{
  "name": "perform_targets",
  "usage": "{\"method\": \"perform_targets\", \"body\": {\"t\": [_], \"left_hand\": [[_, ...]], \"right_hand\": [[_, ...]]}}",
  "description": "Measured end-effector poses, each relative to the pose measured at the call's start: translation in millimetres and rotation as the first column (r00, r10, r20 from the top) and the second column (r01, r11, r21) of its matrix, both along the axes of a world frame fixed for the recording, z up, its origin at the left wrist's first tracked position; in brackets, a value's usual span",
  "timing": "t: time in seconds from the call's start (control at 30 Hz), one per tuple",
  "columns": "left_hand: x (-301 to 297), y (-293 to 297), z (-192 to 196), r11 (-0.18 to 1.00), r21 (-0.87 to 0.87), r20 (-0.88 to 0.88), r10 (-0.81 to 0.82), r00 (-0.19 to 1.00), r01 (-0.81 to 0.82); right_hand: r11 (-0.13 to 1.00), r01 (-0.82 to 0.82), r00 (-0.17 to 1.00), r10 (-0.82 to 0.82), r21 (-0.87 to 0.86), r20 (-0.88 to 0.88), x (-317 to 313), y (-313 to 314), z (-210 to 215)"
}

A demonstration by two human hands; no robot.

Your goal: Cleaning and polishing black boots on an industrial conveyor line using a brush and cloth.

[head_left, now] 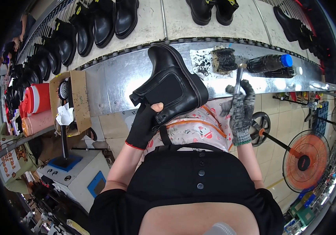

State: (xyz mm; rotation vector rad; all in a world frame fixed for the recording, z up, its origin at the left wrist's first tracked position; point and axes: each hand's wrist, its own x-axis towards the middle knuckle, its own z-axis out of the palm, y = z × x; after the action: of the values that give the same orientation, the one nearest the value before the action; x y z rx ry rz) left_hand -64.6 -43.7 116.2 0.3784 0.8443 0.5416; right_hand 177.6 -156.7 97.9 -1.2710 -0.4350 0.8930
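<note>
My left hand (145, 122), in a black glove with the thumb tip bare, grips a black ankle boot (191, 89) by its upper near the shaft. The boot lies tilted over the metal bench edge, with its elastic side panel facing up and its sole to the right. In my right hand (240, 111), gloved in grey knit, a slim stick-like tool (238, 79) with a pale tip points away from me. Just beyond that tip lies a blackened sponge (223, 60) on a stained white sheet (200, 64).
Beside the sponge lie a dark bottle with a blue cap (270, 63) and another with a white cap (283, 73). Black boots (104, 23) line the conveyor (152, 27). At left is a cardboard box (80, 103) holding a brush (63, 91); an orange fan (306, 160) stands right.
</note>
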Motion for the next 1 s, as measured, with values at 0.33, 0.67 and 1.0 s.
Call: {"method": "perform_targets", "body": {"t": [0.33, 0.67, 1.0], "left_hand": [[2.3, -8.7, -2.7, 0.999, 0.038, -0.115, 0.038, 0.993, -0.034], [3.4, -10.7, -11.3, 0.989, 0.146, -0.097, -0.020, 0.995, 0.034], [4.6, -10.9, -11.6, 0.989, 0.141, -0.100, -0.035, 0.994, 0.049]], "right_hand": [[0.978, -0.025, 0.962, 0.079, -0.205, 0.259, 14.4, -13.4, -3.1], [0.765, -0.426, 0.590, 0.639, -0.482, 0.493, 15.9, 7.6, 75.0], [0.720, -0.441, 0.197, 0.660, -0.536, 0.725, 6.5, 10.1, 89.5]]}}
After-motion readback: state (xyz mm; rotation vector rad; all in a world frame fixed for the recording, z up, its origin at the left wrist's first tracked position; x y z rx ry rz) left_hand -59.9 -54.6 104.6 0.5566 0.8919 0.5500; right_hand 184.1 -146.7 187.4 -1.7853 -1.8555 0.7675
